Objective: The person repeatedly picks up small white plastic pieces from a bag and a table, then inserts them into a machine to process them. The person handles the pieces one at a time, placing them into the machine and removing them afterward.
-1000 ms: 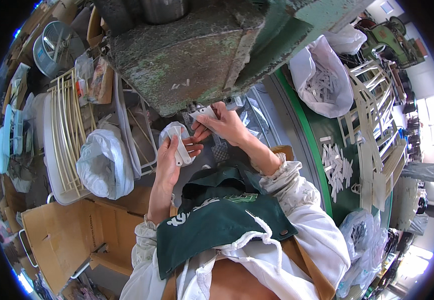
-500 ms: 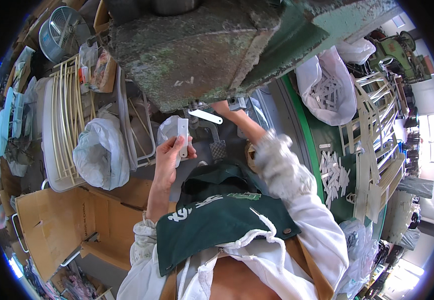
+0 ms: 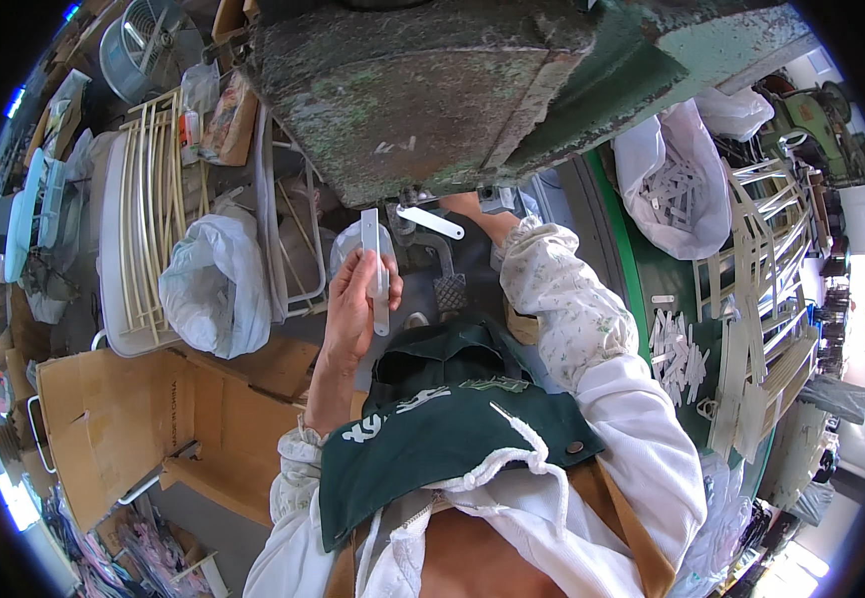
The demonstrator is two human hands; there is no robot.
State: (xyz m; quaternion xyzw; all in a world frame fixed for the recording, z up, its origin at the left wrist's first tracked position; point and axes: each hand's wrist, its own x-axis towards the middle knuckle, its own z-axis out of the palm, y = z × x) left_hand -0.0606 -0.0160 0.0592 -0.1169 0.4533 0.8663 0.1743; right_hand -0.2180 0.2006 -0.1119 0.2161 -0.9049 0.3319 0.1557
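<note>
My left hand is closed round a flat metal strip with a small hole near its end. The strip stands lengthwise, its lower end showing beneath the fingers; whether more than one piece is held cannot be seen. My right hand reaches in under the front of a worn green machine, and its fingertips are hidden there. Just left of that hand, a white strip with a rounded, holed end sticks out from under the machine, angled down to the right.
On the right, a green-edged bench holds a white sack of strips, a pile of loose strips and long metal offcuts. An open cardboard box, white bag and fan stand left. A patterned pedal sits below.
The whole view has shifted slightly, with the scene moving to the right. The strip in my left hand has tilted, and more of its lower end shows. My right hand stays under the machine.
</note>
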